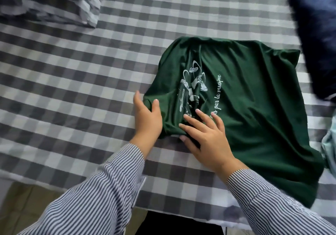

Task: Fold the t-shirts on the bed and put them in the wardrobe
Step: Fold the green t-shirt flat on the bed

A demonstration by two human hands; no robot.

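the green t-shirt (245, 98) lies bunched on the checked bed (72, 70), the left hand (147, 116) with its grip pinching the near-left edge and the right hand (205, 136) spread flat, so tugging could drag wrinkles into the fold.

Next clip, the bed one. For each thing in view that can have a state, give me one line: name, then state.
Green t-shirt: on the bed, partly folded, print up, wrinkled near the hands.
Left hand: grips the shirt's left edge, thumb on top.
Right hand: flat on the shirt, fingers spread.
Dark blue cloth: blurred at the upper right, state unclear.
Checked sheet: spread over the bed.
Pillow: lies at the upper left.
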